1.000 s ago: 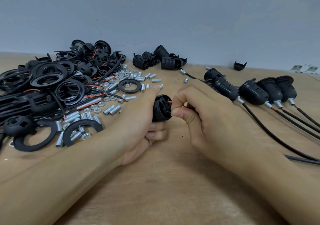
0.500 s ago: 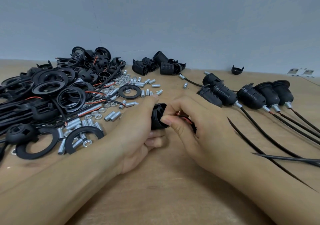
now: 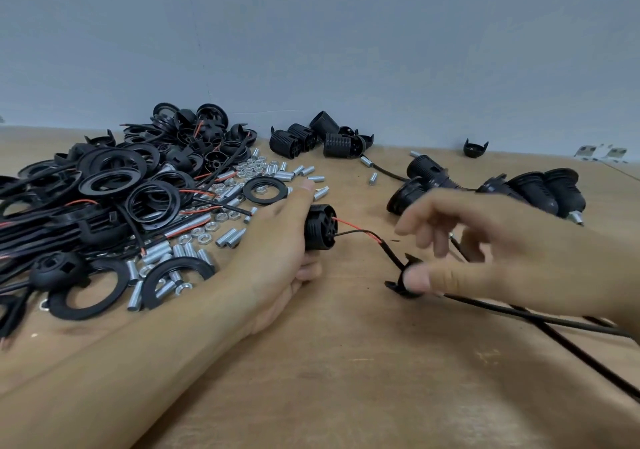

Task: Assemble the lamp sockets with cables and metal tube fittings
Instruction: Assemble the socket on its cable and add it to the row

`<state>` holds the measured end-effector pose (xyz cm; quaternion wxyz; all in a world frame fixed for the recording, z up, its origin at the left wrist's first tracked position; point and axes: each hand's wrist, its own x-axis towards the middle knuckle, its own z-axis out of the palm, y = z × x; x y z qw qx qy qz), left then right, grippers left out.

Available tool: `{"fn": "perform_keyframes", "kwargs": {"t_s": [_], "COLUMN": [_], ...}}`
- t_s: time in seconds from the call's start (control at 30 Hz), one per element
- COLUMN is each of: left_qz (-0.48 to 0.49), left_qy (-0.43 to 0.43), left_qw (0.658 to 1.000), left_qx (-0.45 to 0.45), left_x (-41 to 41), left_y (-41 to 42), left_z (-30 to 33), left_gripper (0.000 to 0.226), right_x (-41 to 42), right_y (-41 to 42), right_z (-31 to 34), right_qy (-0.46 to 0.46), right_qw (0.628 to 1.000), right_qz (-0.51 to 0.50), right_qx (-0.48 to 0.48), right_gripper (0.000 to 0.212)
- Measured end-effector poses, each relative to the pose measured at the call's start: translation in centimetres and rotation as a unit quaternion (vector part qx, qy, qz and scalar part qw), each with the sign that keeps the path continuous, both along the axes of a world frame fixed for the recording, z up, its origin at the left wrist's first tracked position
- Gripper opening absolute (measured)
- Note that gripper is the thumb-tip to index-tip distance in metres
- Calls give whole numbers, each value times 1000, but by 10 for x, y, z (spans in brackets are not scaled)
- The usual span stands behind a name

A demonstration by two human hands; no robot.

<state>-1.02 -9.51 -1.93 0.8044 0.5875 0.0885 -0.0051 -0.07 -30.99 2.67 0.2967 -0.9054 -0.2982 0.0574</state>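
Left hand curled, gripping; right hand blurred, thumb pressing, fingers loose.

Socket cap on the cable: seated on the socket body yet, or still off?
Off. The socket cap sits down the cable, apart from the socket body in the left hand.

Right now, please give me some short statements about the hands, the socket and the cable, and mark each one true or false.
1. The left hand grips the black ribbed plastic socket body. True.
2. A red wire runs from the socket body. True.
3. The right hand holds a silver metal tube. False: its thumb presses a black clawed plastic cap threaded on the black cable.
4. The wooden table carries only sockets. False: loose black plastic rings lie there too.
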Motion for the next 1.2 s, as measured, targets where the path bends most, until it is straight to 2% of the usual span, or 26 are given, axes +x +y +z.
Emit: {"fn": "perform_keyframes", "kwargs": {"t_s": [0.07, 0.13, 0.2, 0.33, 0.4, 0.53, 0.7, 0.8, 0.87, 0.93, 1.03, 1.2], "left_qz": [2, 5, 5, 1, 3, -1, -37, -56, -98, -125, -108, -46], "left_qy": [0, 1, -2, -19, -24, -28, -48, -12, -38, -68, -113, -192], "left_qw": [1000, 1000, 1000, 1000, 999, 999, 995, 989, 994, 989, 987, 957], "left_qx": [0, -1, 1, 24, 41, 40, 80, 134, 30, -26, 28, 210], "left_x": [0, -1, 0, -2, -3, -2, 2, 10, 7, 1, -3, -6], "left_y": [1, 1, 0, -2, -3, -2, 0, 1, 1, 5, 6, 5], "left_z": [0, 0, -1, 0, -1, -3, -9, -7, -7, -8, -10, -6], "left_gripper": [40, 40, 40, 43, 43, 42, 41, 37, 21, 22, 28, 42], "right_x": [0, 1, 1, -3, -6, -7, -8, -8, -8, -10, -11, -12], "right_y": [0, 8, 12, 17, 22, 29, 39, 40, 41, 43, 43, 47], "right_z": [-4, -8, -10, -11, -13, -23, -29, -30, -29, -28, -28, -30], "right_qy": [49, 33, 9, 7, -11, -127, -205, -232, -255, -273, -268, -274], "right_qw": [992, 990, 996, 999, 1000, 988, 979, 971, 964, 958, 956, 954], "right_qz": [-4, -16, -21, -27, -22, -20, -4, -15, -7, 6, 7, 7], "right_qx": [-112, -139, -86, 17, 20, -80, 17, 52, 72, 90, 122, 122], "right_gripper": [55, 45, 39, 49, 50, 60, 60, 48, 38, 36, 37, 34]}}
